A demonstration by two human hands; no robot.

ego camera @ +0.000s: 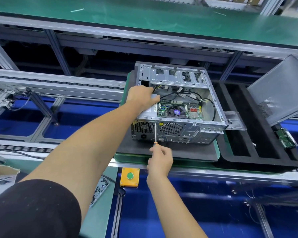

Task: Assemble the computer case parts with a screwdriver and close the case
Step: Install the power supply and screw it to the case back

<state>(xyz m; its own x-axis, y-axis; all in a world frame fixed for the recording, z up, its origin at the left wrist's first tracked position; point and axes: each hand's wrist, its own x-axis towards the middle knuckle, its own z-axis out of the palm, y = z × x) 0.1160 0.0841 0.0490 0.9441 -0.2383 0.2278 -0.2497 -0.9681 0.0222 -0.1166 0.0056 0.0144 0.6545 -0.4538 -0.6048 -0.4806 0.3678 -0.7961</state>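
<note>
my left hand [141,98] presses the psu [149,111] steady mid-frame, fingers straight; my right hand [159,159] grips the screwdriver [155,133], tip at the case [179,127] rear.

A green pallet [220,148] sits on the conveyor rails [58,83]. A dark foam pad [187,152] lies on it, and the open computer case [179,107] stands on the pad, under the left fingers [153,98]. Right of the fingers, a black foam tray [258,160] touches the pallet. Below the right fingers [155,150], a yellow button box [129,176] is mounted on the bench [100,212].
</note>
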